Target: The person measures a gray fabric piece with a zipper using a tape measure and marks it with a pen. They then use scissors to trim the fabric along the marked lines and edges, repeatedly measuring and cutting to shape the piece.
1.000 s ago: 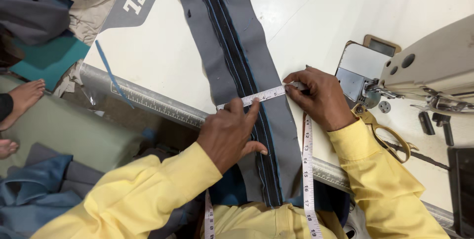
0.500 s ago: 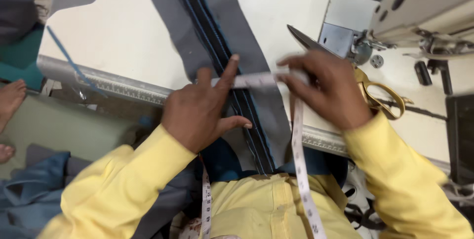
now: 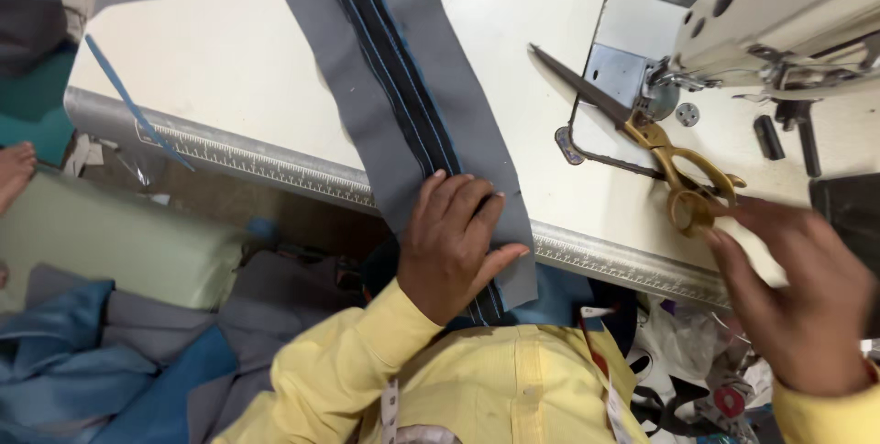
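Pressing grey fabric strip [image 3: 417, 87] flat, left hand [image 3: 451, 244]; right hand [image 3: 796, 293] touches scissors [image 3: 683, 174].

Left hand [image 3: 454, 242] lies flat, palm down, fingers [image 3: 477, 210] spread and pointing away from the body, wrist bent back from its yellow sleeve. Right hand [image 3: 793, 293] hovers open out to the side, fingers [image 3: 733, 256] loosely extended, a little blurred.

I note a cream work surface [image 3: 229, 68] with a metal ruler strip [image 3: 275, 167] fixed along its near edge. A cream-coloured sewing machine [image 3: 779, 13] stands at the far right. A thin blue stick [image 3: 137, 109] overhangs the left edge. Blue and grey cloth heaps [image 3: 110, 361] lie on the floor below.
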